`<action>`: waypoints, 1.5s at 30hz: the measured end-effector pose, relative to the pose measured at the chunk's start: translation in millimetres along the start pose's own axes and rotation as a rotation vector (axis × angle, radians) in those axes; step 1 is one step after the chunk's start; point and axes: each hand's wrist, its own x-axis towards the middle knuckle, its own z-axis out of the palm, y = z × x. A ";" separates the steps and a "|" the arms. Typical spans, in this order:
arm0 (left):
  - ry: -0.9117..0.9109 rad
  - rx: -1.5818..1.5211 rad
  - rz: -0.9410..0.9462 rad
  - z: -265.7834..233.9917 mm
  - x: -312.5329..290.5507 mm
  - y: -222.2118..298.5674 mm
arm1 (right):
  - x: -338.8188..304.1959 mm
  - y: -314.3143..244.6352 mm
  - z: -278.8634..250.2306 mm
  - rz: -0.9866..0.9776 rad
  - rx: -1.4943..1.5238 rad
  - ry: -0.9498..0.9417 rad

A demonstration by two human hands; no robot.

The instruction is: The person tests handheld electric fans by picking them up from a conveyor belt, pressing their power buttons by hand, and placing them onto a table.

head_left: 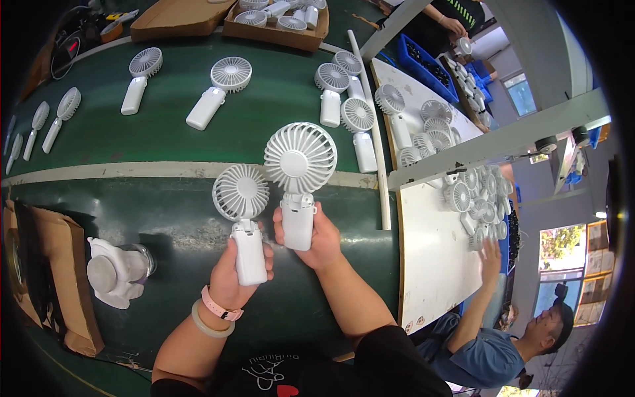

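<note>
Two white handheld fans are held up side by side over the dark green bench (178,264). My left hand (227,274) is wrapped round the handle of the left handheld fan (242,192), its round grille tipped up. In my right hand (322,239) is another handheld fan (300,159), a little higher and farther off, gripped by its handle. The two grilles sit close together; whether they touch I cannot tell. Beyond them, white fans such as this one (219,92) lie spaced along the green belt (169,139).
An open cardboard box (73,284) and a white item with a clear jar (116,271) stand at left. A carton of fans (276,36) is at the back. Rightward, past a white rail (372,126), a white table (430,258) bears many fans; a co-worker (489,344) reaches over it.
</note>
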 end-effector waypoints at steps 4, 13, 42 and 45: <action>-0.024 -0.120 0.014 1.3 -0.9 1.2 | -9.7 2.5 11.3 -0.078 -0.138 0.148; 0.000 0.052 0.065 -13.5 -3.8 1.2 | -2.4 -0.1 16.1 -0.114 -0.388 0.271; 0.131 -0.004 0.159 1.6 -2.4 -0.9 | -2.4 0.0 16.7 -0.055 -0.237 0.248; 0.115 -0.004 0.152 0.4 -3.5 -1.3 | -3.5 0.6 14.7 -0.024 -0.261 0.191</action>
